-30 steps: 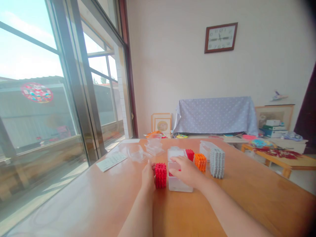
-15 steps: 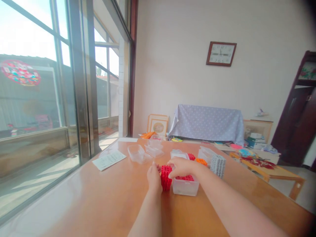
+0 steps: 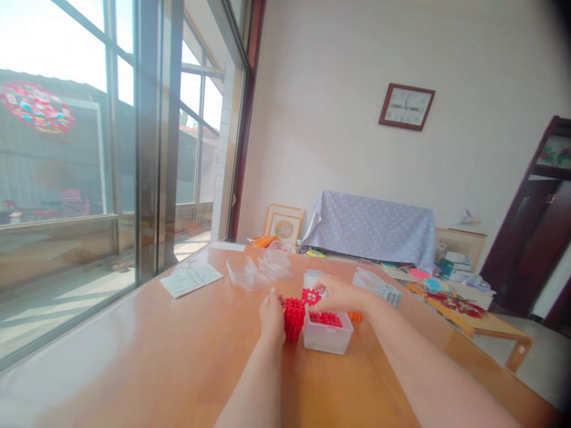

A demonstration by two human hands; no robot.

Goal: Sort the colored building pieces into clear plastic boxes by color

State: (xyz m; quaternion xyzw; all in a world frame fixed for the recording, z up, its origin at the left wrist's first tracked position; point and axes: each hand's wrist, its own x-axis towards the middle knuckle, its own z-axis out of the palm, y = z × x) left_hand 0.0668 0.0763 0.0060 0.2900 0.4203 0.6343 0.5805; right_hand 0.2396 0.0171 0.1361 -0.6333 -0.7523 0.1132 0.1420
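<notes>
My left hand (image 3: 272,315) rests against the left side of a red block cube (image 3: 294,318) on the wooden table (image 3: 178,356), fingers closed on it. My right hand (image 3: 341,295) pinches a flat red lattice piece (image 3: 310,295) just above and behind the cube. Right of the cube stands a clear plastic box (image 3: 327,336) with red pieces (image 3: 325,319) inside. Behind my right wrist lie an orange block (image 3: 355,316) and a grey block stack (image 3: 388,293), both partly hidden.
Several empty clear tubs and lids (image 3: 254,273) and a paper sheet (image 3: 191,279) lie toward the window side. A large window runs along the left. A covered bench (image 3: 370,229), a low side table (image 3: 473,318) and a wall clock (image 3: 406,107) are beyond.
My right hand has lifted off the clear box and now holds a flat red piece above the cube. The left hand stays on the cube. The view has swung left and up.
</notes>
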